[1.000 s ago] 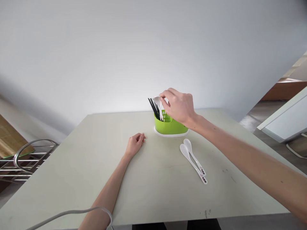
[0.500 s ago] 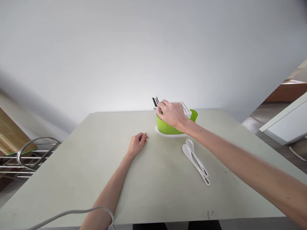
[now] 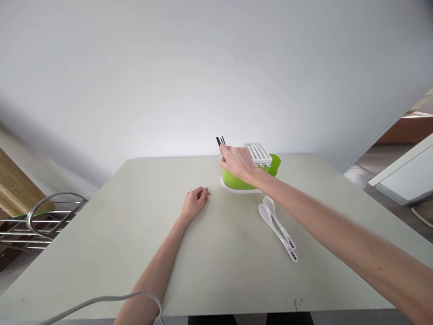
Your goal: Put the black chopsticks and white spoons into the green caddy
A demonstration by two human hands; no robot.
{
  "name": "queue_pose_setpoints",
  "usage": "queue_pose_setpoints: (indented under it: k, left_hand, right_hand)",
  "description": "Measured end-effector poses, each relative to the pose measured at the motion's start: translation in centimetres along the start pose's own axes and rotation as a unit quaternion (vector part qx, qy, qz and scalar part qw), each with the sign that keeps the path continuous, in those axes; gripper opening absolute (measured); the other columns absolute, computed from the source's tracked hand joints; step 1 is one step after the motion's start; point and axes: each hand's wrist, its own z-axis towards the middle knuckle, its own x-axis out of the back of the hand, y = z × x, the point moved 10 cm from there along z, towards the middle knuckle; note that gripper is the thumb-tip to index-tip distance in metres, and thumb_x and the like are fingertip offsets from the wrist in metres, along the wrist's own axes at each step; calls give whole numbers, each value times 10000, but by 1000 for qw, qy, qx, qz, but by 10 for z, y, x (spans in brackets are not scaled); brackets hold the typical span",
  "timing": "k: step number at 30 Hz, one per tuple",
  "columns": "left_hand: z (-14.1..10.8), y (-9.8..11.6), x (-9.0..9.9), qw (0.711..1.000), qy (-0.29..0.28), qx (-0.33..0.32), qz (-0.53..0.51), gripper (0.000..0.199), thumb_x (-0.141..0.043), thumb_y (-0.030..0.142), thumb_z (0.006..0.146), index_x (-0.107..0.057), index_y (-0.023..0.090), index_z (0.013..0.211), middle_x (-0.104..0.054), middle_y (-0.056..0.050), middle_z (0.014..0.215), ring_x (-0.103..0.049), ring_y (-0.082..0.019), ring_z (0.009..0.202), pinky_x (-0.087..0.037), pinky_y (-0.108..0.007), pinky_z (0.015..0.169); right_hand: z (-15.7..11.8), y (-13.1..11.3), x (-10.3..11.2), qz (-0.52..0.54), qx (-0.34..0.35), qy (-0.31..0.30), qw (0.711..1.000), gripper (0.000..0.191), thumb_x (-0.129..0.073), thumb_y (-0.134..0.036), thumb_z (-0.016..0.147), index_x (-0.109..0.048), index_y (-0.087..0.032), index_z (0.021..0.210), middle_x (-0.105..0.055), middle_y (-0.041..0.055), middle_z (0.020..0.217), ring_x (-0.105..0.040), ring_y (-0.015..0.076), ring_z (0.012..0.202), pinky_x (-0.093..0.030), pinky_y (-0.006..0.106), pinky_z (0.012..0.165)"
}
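Note:
My right hand [image 3: 237, 161] reaches over the left part of a green holder [image 3: 237, 181] with a white base and a white slotted top [image 3: 259, 153]. Its fingers are bent at the holder's opening, around something small and white that is mostly hidden. Dark chopsticks [image 3: 220, 141] stick up just behind the fingertips. My left hand [image 3: 196, 200] rests on the table left of the holder, fingers curled, with nothing visible in it. Two white spoons [image 3: 278, 232] with patterned handle ends lie side by side, partly overlapping, in front of the holder.
The pale table [image 3: 216, 271] meets a plain wall [image 3: 203, 81] at its back edge. A metal rack [image 3: 37, 225] with a wooden board [image 3: 20, 189] stands at the left. A grey cable [image 3: 111, 298] crosses my left forearm. White furniture [image 3: 406, 171] is at the right.
My right hand has shifted slightly left and down at the holder, showing more of the slotted top. The view has moved a little. My left hand remains on the table.

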Motion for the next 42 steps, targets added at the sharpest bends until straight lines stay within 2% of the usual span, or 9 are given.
queue_pose_setpoints:
  k: [6, 12, 15, 19, 23, 28, 31, 38, 42]
  left_hand:
    - [-1, -1, 0, 1000, -1, 0, -1, 475, -459, 582, 1005, -692, 212, 820, -673, -6, 695, -549, -149, 571, -448, -287, 630]
    - [0, 1, 0, 1000, 1, -3, 6, 487, -463, 601, 1000, -693, 213, 818, -679, -5, 691, -556, -151, 578, -455, -288, 642]
    - [0, 1, 0, 1000, 1, -3, 9, 488, -463, 600, 1000, -693, 210, 817, -684, -8, 696, -553, -152, 582, -452, -285, 636]
    - [0, 2, -1, 1000, -2, -5, 15, 490, -454, 594, 1008, -691, 208, 821, -682, -4, 701, -551, -147, 584, -450, -279, 635]
    - [1, 2, -1, 1000, -3, -7, 28, 493, -457, 596, 1006, -696, 210, 815, -682, -5, 693, -563, -151, 598, -457, -276, 638]
    - [0, 3, -1, 1000, -2, -6, 24, 480, -462, 591, 1007, -692, 215, 816, -672, 0, 682, -561, -150, 592, -461, -276, 647]
    - [-1, 3, -1, 1000, 0, -3, 27, 478, -464, 585, 1008, -692, 214, 809, -665, 3, 674, -555, -147, 587, -455, -276, 646]
    - [-1, 4, 0, 1000, 0, -7, 30, 477, -467, 584, 1009, -693, 210, 815, -664, 3, 676, -556, -147, 594, -454, -277, 651]
    - [-1, 4, 0, 999, 1, -7, 37, 463, -472, 567, 1011, -696, 211, 817, -672, 3, 679, -557, -147, 600, -451, -275, 654]
  right_hand:
    - [5, 2, -6, 39, -28, -13, 999, 315, -499, -202, 1001, -567, -139, 1303, -779, 170, 1108, -727, 293, 934, -430, 330, 721]
    - [-10, 2, 4, 129, -12, 7, 992, 271, -528, -271, 1016, -546, -191, 1274, -785, 90, 1043, -711, 249, 918, -406, 303, 700]
    - [-32, 1, 19, 193, 52, 18, 980, 239, -513, -260, 1016, -570, -210, 1243, -782, 33, 967, -698, 203, 844, -398, 288, 695]
    - [-81, 0, 21, 202, 183, -47, 961, 168, -499, -267, 1021, -647, -234, 1095, -766, -11, 864, -639, 149, 662, -359, 266, 631]
    - [-129, 24, -3, 132, 226, -117, 958, 241, -431, -244, 1036, -671, -225, 1026, -757, 10, 820, -564, 141, 557, -271, 279, 565]
    - [-162, 69, -42, 69, 186, -200, 959, 263, -421, -284, 1034, -677, -253, 1087, -758, 28, 847, -622, 182, 588, -292, 286, 574]
    - [-168, 87, -56, 44, 160, -223, 961, 292, -396, -321, 1049, -657, -257, 1165, -762, 43, 927, -657, 206, 632, -338, 298, 593]
    - [-167, 108, -80, 26, 135, -227, 964, 431, -390, -346, 1046, -561, -251, 1430, -644, 124, 1353, -683, 202, 684, -453, 355, 643]
    - [-166, 115, -102, 91, 108, -250, 958, 429, -374, -362, 1048, -576, -291, 1420, -635, 97, 1408, -728, 246, 934, -500, 363, 737]
